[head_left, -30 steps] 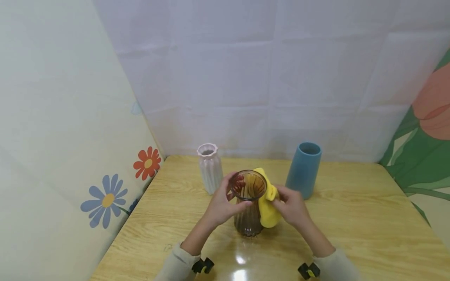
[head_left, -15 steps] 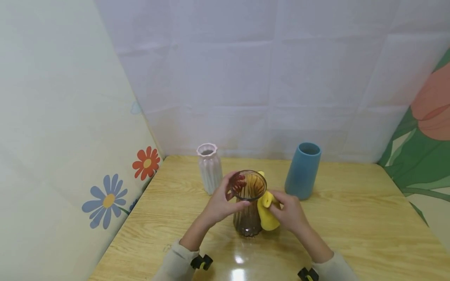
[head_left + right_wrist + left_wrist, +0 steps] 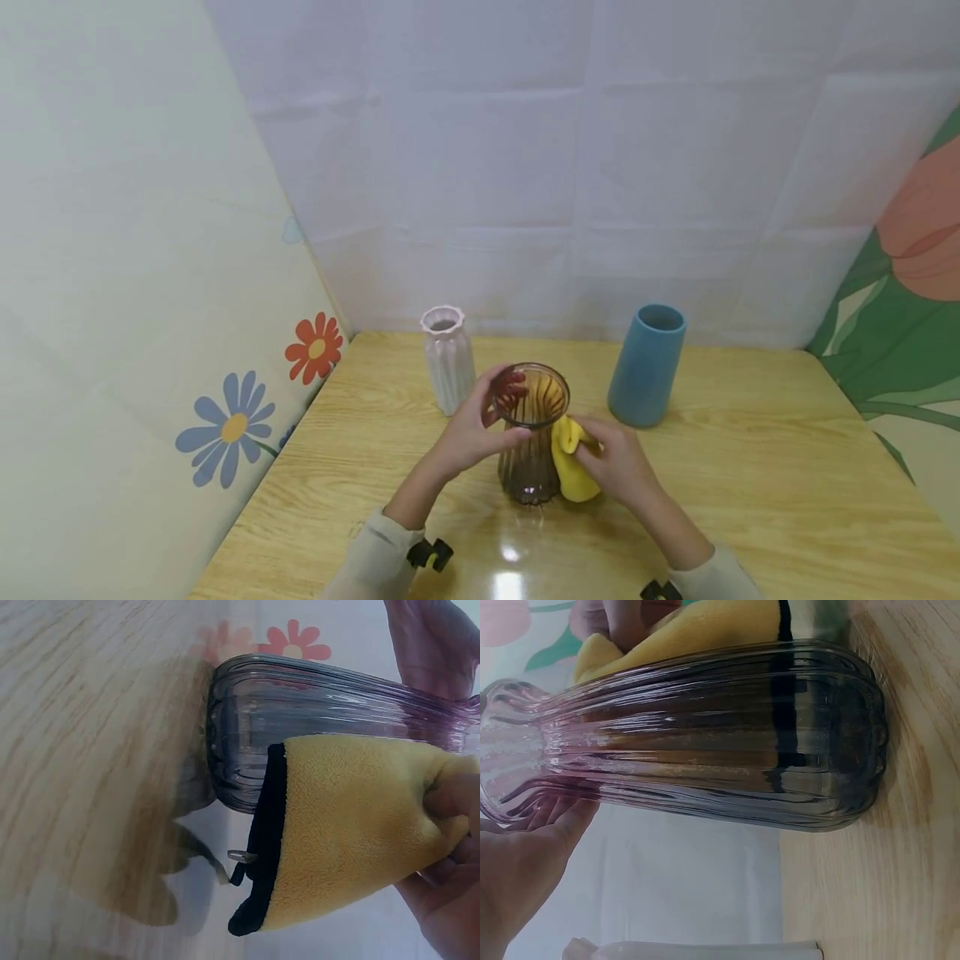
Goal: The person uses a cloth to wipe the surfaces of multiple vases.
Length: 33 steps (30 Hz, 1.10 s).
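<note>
A ribbed glass vase, amber to purple-grey and see-through, stands upright on the wooden table. My left hand grips it round the neck just below the flared rim, thumb at the front. In my right hand, a yellow cleaning cloth is pinched between thumb and fingers and lies along the vase's right side. The right wrist view shows the cloth with a dark border and a small metal piece at its edge, overlapping the glass vase. Part of the cloth shows through the glass in the left wrist view.
A pale pink fluted vase stands behind on the left. Behind on the right is a blue tapered vase. The wooden table ends at a white backdrop, with flower-printed sheets at both sides.
My right hand has slid the yellow cloth down the vase's right side; its upper end no longer shows behind the rim. My left hand and the vase have stayed in place.
</note>
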Each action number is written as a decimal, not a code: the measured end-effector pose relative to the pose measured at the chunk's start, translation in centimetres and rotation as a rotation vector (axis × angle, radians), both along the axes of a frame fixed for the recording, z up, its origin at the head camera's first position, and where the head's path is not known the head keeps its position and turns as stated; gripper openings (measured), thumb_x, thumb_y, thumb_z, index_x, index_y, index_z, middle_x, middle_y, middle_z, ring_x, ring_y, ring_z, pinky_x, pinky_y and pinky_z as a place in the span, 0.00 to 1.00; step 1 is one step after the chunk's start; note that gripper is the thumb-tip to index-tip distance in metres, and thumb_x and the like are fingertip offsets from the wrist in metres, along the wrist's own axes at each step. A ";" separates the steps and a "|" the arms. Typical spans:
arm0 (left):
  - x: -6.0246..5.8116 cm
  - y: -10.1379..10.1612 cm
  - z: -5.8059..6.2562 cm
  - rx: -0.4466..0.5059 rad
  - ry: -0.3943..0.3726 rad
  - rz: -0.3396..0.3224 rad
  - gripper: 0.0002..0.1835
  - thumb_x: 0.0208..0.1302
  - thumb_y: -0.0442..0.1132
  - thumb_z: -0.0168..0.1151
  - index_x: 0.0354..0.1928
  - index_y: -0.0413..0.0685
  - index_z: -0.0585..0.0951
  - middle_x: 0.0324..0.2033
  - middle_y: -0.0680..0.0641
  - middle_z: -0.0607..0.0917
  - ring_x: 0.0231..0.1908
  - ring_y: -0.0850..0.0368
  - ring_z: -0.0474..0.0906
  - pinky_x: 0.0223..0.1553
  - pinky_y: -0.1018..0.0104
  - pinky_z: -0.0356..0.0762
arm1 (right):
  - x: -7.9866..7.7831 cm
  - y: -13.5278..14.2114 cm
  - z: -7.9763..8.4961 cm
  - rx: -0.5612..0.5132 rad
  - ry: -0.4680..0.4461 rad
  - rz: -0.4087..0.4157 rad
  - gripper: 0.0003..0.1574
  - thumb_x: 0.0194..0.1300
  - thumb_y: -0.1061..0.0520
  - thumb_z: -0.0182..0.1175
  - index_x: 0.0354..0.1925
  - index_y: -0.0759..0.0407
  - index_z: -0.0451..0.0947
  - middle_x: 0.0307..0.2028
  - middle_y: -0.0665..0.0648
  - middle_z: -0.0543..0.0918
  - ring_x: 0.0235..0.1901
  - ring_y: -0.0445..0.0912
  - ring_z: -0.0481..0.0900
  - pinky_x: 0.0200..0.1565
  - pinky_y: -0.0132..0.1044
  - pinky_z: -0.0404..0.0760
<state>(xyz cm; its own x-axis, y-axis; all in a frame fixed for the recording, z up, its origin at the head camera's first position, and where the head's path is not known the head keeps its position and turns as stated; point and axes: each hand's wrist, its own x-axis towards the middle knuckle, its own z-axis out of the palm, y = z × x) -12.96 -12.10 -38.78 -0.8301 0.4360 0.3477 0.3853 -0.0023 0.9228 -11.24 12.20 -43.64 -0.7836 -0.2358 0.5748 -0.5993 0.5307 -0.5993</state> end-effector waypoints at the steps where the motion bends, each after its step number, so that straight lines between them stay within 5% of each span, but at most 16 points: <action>1: -0.1 0.0 0.0 -0.001 0.001 -0.004 0.48 0.58 0.35 0.74 0.76 0.40 0.56 0.70 0.37 0.68 0.68 0.39 0.68 0.69 0.55 0.69 | 0.0 0.0 -0.1 0.006 -0.011 0.002 0.20 0.53 0.71 0.71 0.47 0.66 0.86 0.44 0.63 0.89 0.43 0.57 0.88 0.46 0.49 0.87; 19: -1.1 -0.5 -0.3 -0.005 -0.003 -0.075 0.47 0.58 0.35 0.74 0.75 0.44 0.58 0.68 0.37 0.69 0.67 0.39 0.68 0.67 0.55 0.72 | 0.1 0.2 -1.4 0.118 -0.137 -0.023 0.17 0.55 0.70 0.70 0.44 0.61 0.88 0.40 0.59 0.90 0.38 0.51 0.88 0.40 0.41 0.88; 28: -1.2 -0.5 -0.4 -0.008 -0.004 -0.077 0.48 0.58 0.40 0.76 0.75 0.45 0.58 0.67 0.36 0.70 0.67 0.39 0.68 0.67 0.54 0.73 | -0.4 0.6 -2.5 0.207 -0.158 0.002 0.15 0.56 0.68 0.69 0.43 0.60 0.88 0.42 0.60 0.90 0.43 0.54 0.88 0.46 0.49 0.87; 33: -1.2 -0.6 -0.3 -0.006 -0.003 -0.084 0.49 0.58 0.44 0.76 0.76 0.45 0.58 0.67 0.36 0.69 0.68 0.39 0.68 0.68 0.54 0.72 | -0.7 0.9 -2.7 0.242 -0.154 0.016 0.11 0.57 0.67 0.70 0.38 0.55 0.87 0.38 0.53 0.90 0.36 0.46 0.86 0.39 0.40 0.86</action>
<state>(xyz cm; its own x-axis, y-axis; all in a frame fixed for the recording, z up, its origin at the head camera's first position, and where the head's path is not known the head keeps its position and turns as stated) -14.20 -12.66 -39.09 -0.7917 0.5057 0.3428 0.3815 -0.0290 0.9239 -11.95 13.08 -46.35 -0.8522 -0.3650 0.3748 -0.5208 0.6603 -0.5411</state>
